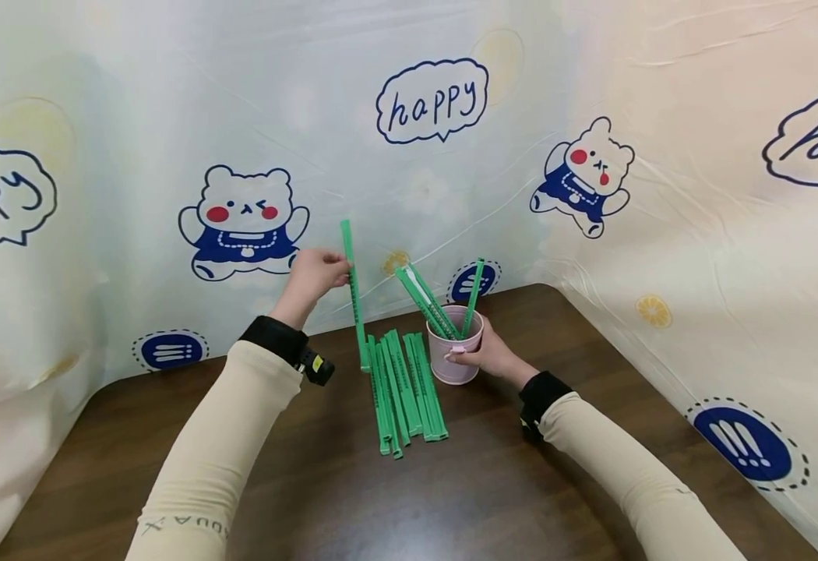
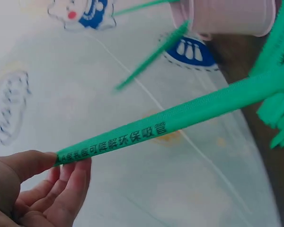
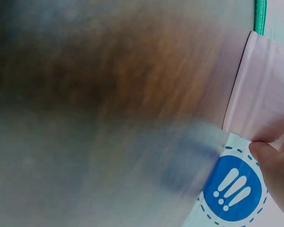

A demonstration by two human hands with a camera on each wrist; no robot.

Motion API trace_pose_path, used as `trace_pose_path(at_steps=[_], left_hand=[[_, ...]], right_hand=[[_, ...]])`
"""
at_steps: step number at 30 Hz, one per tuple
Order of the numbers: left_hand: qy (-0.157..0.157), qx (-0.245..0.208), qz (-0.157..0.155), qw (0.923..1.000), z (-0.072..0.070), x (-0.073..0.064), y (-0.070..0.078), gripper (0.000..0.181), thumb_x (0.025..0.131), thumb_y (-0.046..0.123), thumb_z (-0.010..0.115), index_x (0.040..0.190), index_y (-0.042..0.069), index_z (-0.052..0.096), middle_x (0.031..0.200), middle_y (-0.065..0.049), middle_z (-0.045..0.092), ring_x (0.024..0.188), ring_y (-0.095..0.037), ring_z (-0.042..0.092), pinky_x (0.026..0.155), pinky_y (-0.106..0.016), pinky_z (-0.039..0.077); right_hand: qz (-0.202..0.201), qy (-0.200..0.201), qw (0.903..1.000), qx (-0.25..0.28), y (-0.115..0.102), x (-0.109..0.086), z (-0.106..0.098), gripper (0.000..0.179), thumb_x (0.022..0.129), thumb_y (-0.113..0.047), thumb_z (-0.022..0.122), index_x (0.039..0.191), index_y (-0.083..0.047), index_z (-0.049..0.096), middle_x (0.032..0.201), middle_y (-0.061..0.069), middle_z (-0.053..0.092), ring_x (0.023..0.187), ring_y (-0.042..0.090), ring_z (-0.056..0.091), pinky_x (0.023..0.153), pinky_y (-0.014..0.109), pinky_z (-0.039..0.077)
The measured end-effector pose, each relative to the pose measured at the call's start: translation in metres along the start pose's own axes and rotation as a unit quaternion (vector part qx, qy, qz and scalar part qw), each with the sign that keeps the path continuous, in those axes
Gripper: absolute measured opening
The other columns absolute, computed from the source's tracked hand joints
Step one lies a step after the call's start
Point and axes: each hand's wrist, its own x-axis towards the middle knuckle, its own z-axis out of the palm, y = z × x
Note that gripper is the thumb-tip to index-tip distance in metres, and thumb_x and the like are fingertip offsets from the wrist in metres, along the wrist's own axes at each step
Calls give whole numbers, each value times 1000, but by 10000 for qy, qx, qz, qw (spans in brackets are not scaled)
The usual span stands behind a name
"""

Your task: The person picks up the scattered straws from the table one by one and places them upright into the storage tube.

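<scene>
My left hand [image 1: 319, 273] pinches a long green wrapped straw [image 1: 356, 304] between thumb and fingers. The straw stands nearly upright, its lower end beside the straws on the table; printed characters show along it in the left wrist view. To the right, a small pink bucket [image 1: 449, 368] stands upright with several green straws [image 1: 431, 302] leaning inside. My right hand [image 1: 498, 354] grips the bucket from its right side, thumb across the front. In the right wrist view the thumb [image 3: 273, 165] lies by the bucket's wall.
A loose row of green straws [image 1: 402, 393] lies side by side on the brown wooden table [image 1: 297, 483], just left of the bucket. A pale printed cloth [image 1: 353, 156] with bears and speech bubbles hangs behind the table and along its sides.
</scene>
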Motion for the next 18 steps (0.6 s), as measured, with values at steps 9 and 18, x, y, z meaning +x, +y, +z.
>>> trace_pose_path(at_steps=[9,18], left_hand=[[329,-552,1045,9924,19,0,58,31,105,17,59,128,-3,67,126,-24,71,111,-33,71,97,-33,61],[346,-1049,1720,9789,68,2,67,27,103,13,61,124,-4,68,119,-25,73,110,-38,71,100,-42,59]], right_hand=[[3,57,10000,-12,5,-3,-1,100,88,-13,80,158,1,10,158,29,33,144,45,40,123,63,33],[-119,37,9999,37,4,0,1,100,88,-11,80,158,2,11,156,30,34,143,45,41,122,62,35]])
